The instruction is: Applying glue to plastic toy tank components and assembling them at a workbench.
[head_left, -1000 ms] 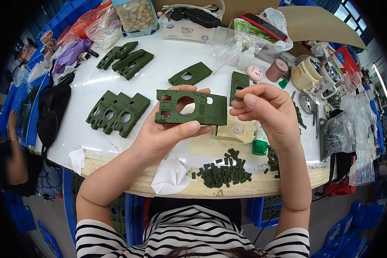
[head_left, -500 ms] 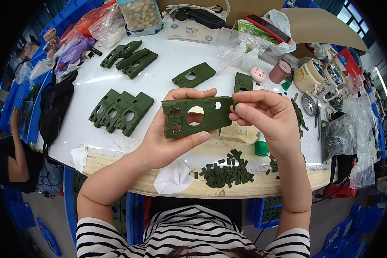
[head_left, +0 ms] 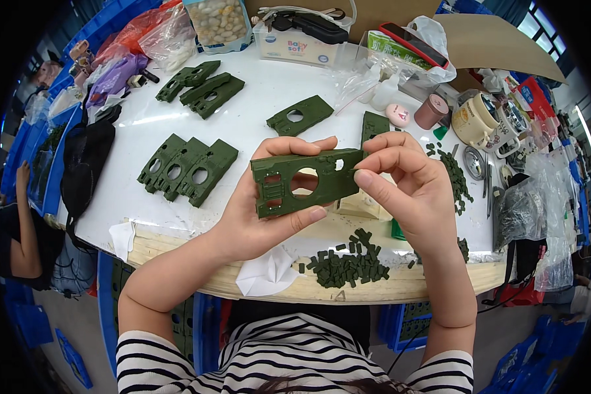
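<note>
My left hand (head_left: 240, 213) grips a dark green plastic toy tank hull (head_left: 335, 185) by its left end, fingers behind it and thumb along the lower edge. The hull is held level above the table, its large round hole and small openings showing. At its right end, the thumb and index finger of my right hand (head_left: 410, 187) pinch together against the surface; whatever is between them is too small to make out. Below lies a pile of small dark green blocks (head_left: 349, 266). A pale block (head_left: 360, 205) sits partly hidden beneath my hands.
More hulls lie on the white table: a row of three (head_left: 218, 164) at left, a pair (head_left: 220, 92) behind, one (head_left: 316, 110) in the middle. Loose green pieces (head_left: 454, 178), a mug (head_left: 469, 121) and tweezers (head_left: 488, 187) are at right. A tissue (head_left: 266, 272) rests on the front edge.
My right thumb and index finger have shifted slightly down onto the hull's right end. The hull has tilted a little, its right end now higher.
</note>
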`<state>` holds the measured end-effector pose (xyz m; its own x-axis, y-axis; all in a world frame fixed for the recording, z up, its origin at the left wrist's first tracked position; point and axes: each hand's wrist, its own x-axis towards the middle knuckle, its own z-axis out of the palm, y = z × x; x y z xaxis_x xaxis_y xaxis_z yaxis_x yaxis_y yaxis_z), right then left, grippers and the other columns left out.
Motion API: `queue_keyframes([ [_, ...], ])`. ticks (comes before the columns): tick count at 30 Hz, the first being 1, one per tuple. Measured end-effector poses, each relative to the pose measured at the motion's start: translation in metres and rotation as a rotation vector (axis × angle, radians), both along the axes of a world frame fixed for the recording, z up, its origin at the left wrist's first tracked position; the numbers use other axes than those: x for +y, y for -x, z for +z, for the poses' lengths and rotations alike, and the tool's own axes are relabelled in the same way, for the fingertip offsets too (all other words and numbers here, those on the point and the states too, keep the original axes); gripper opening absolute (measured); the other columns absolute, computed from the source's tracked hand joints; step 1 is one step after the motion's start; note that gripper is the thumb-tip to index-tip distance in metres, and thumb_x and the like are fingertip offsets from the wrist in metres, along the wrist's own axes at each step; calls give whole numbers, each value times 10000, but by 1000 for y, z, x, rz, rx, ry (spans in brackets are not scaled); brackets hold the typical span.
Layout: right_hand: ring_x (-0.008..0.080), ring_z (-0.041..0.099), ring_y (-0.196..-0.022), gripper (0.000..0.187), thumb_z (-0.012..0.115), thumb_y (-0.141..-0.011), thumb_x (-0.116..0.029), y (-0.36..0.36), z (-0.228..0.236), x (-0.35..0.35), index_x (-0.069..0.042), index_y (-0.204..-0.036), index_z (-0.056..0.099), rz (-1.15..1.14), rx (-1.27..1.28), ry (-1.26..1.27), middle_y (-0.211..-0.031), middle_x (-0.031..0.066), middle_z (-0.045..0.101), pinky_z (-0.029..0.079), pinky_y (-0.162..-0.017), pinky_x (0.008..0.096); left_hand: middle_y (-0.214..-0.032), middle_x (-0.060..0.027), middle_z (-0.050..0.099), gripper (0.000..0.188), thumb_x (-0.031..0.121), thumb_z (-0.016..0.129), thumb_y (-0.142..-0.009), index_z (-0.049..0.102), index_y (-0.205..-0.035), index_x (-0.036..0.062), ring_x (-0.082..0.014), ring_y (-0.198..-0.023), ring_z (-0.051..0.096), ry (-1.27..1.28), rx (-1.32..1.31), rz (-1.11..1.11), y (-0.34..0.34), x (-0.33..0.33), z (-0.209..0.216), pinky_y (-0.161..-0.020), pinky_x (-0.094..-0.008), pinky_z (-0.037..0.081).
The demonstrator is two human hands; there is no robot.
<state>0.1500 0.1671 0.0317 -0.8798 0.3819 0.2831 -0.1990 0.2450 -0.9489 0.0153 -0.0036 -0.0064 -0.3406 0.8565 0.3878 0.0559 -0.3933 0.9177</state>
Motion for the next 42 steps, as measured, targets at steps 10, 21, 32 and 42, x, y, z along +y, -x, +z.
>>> queue_keyframes([
  [10, 143, 530, -1019, 120, 709, -811, -96, 2, -6, -6, 3, -875, 688, 3, -9, 102, -1099, 108, 530, 406, -934, 300, -1429, -235, 362, 574, -28, 662, -837, 335, -1299, 67, -206, -1233, 482, -40, -27, -34, -3, 1, 1, -980, -341, 447],
  [21, 135, 516, -989, 118, 712, -806, -95, 3, -9, -6, 2, -870, 690, 3, -17, 132, -1044, 82, 538, 397, -906, 280, -1423, -234, 363, 561, -13, 667, -840, 338, -1290, 55, -222, -1250, 472, -56, -7, -42, -4, 2, 1, -981, -352, 456],
  [32, 143, 514, -1011, 98, 702, -804, -76, 4, -8, -11, 6, -857, 687, -27, 3, 133, -1046, 95, 530, 397, -924, 292, -1409, -219, 375, 558, -18, 669, -837, 348, -1288, 48, -222, -1261, 462, -64, 8, -27, -5, 1, -2, -969, -340, 459],
  [42, 142, 518, -997, 87, 695, -796, -79, 5, -11, -10, 0, -829, 678, -58, 17, 4, -1039, 92, 532, 398, -911, 284, -1375, -191, 393, 549, -50, 661, -824, 365, -1279, 38, -247, -1320, 411, -68, 46, -13, -5, 1, -2, -971, -343, 458],
])
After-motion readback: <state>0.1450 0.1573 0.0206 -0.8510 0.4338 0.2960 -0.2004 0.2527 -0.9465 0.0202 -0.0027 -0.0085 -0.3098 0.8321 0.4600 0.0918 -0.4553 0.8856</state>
